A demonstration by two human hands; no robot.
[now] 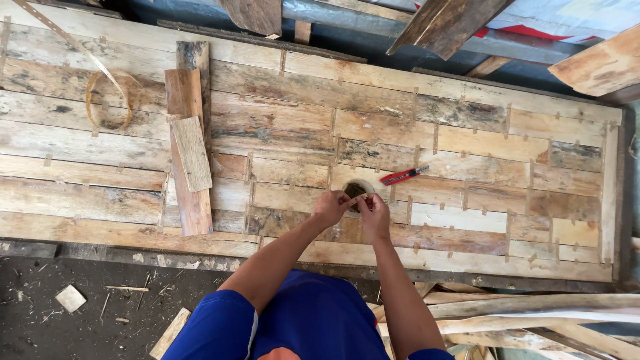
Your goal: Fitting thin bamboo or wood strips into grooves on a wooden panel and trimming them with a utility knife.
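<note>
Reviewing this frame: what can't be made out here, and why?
Head view only.
- Both hands, left hand and right hand, pinch a thin strip; the fingers cover most of it, so its material is unclear.
- The hole in the veneer sheet is half hidden behind the hands.
- The red utility knife is too small to show whether its blade is out.
- The planks at top right are cut off by the frame edge.

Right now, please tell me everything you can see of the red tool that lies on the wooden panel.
The red utility knife is a slim cutter with a red body and a dark part along its middle. It lies flat and slanted on the patched wooden panel, its right end higher in the picture. It rests just right of the hole in the veneer. No hand touches it; the right hand is nearest. Whether the blade is out cannot be told.
</note>
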